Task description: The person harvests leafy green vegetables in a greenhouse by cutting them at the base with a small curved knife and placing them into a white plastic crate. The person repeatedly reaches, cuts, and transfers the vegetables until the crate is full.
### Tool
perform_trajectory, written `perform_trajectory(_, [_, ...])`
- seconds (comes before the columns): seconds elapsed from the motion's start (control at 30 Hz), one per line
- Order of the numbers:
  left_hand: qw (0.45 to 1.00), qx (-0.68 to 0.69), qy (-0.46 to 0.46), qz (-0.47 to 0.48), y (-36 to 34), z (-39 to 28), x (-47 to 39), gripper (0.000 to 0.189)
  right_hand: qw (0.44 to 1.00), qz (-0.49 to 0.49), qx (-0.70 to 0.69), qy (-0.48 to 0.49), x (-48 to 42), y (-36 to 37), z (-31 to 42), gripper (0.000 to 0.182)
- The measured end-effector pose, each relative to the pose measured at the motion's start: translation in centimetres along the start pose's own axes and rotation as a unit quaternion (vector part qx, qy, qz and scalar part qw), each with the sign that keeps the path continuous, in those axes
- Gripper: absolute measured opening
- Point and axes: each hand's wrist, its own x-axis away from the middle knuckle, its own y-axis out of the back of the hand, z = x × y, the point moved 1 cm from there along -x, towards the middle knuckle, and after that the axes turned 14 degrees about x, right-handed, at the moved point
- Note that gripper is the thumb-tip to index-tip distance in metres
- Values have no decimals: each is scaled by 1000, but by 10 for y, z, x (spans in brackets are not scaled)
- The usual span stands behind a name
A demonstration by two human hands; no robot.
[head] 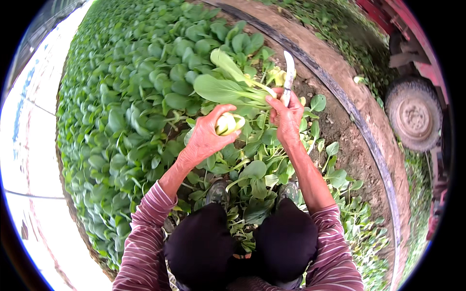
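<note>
My left hand [205,131] grips a head of bok choy [227,124] with its pale stem end turned up towards me; its leaves are hidden below the hand. In my right hand [287,118] is a knife with a curved blade [289,67], pointing away from me. The same hand pinches detached bok choy leaves [222,89] between thumb and fingers, their blades spread to the left. Both hands hover over cut leaves [255,171] scattered on the ground between my shoes.
Dense standing bok choy [127,91] fills the bed on the left. A dark hose or strip [338,85] curves along bare soil [338,127] on the right. Beyond it stands a red vehicle with a muddy wheel [414,113]. White sheeting [32,145] borders the far left.
</note>
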Motion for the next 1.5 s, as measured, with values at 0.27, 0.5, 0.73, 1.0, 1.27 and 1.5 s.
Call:
perform_trajectory(0.27, [971, -117, -162, -132, 25, -41, 90, 58, 973, 147, 151, 92, 57, -64, 54, 24])
perform_trajectory(0.5, [927, -189, -220, -236, 57, -44, 123, 65, 928, 294, 191, 125, 102, -136, 87, 14])
perform_trajectory(0.73, [898, -199, -186, -347, 68, -54, 200, 47, 914, 323, 244, 39, 143, -185, 85, 22])
perform_trajectory(1.0, [836, -79, -204, -502, 63, -75, 293, 46, 865, 465, 188, -17, 146, -200, 80, 16])
perform_trajectory(1.27, [733, 198, -253, -600, 72, -96, 456, 36, 722, 561, 399, 71, 69, -169, -16, 11])
perform_trajectory(1.5, [678, 243, -140, -679, 46, -129, 598, 30, 709, 544, 435, 111, 67, -172, -12, 10])
